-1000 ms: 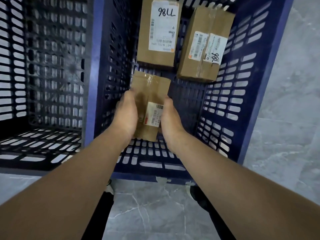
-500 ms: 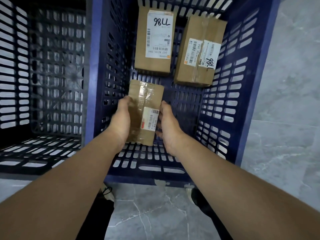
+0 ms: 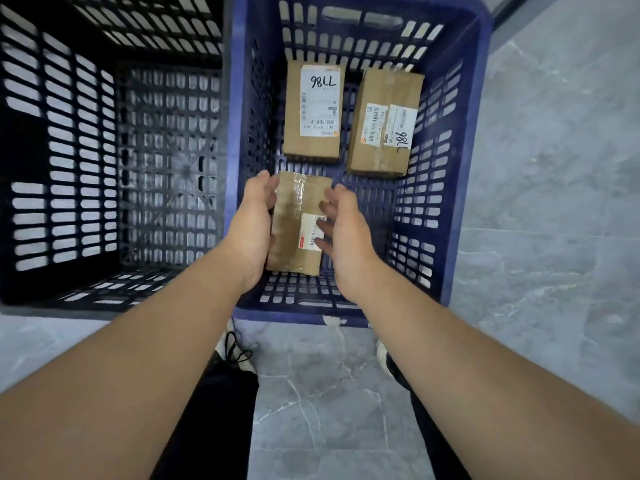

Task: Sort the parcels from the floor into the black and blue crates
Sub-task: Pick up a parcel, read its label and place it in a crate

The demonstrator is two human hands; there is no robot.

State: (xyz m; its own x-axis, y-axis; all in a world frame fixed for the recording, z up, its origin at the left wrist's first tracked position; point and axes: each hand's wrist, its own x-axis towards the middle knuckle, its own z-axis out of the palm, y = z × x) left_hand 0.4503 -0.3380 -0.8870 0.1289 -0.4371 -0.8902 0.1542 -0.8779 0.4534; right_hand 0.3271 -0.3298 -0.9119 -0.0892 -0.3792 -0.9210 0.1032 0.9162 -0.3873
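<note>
A taped parcel (image 3: pixel 294 220) lies in the blue crate (image 3: pixel 236 98), long axis pointing away from the person, between both hands: left hand (image 3: pixel 254 220) cupped against its left edge (grip hidden, cannot tell), right hand (image 3: pixel 341 230) spread loose beside it.

The black crate (image 3: pixel 86 133) is running off the left and top edges, so its full outline is not showing. The left hand (image 3: pixel 254 216) is covering the left side of the near parcel (image 3: pixel 294 209), palm turned away, so grip or mere contact is not showing. The fingers (image 3: pixel 327 204) of the right hand (image 3: pixel 343 233) are hiding part of the label (image 3: pixel 308 233), whose print is reading too small. Both forearms are running out at the bottom edge and hiding most of the shoes (image 3: pixel 382 355).
</note>
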